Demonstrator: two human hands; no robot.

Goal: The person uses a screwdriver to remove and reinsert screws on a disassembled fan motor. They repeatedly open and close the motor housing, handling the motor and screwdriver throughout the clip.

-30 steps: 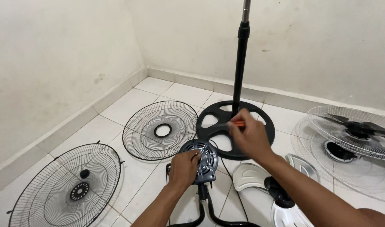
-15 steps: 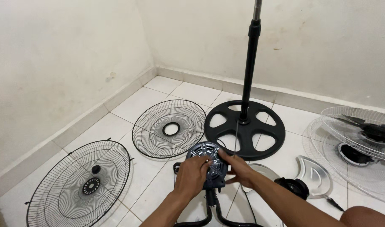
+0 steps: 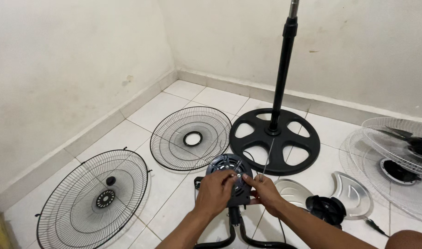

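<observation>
**Both hands on fan motor, floor corner**

Left hand (image 3: 214,191) clasped over fan motor (image 3: 231,177), low centre on tiled floor. Right hand (image 3: 262,192) pinching thin screwdriver (image 3: 266,159) at motor face. Just right: one silver blade set (image 3: 328,198). Farther: two black wire grilles (image 3: 94,198) (image 3: 190,137), one round stand base (image 3: 275,140) with pole, one white fan (image 3: 397,159) far right.

Glossy white tiled floor (image 3: 141,115); thin dark metal wire grilles (image 3: 191,138); matt black plastic stand base (image 3: 274,138) at twelve o'clock; shiny silvery fan blades (image 3: 354,196) at three o'clock.
</observation>
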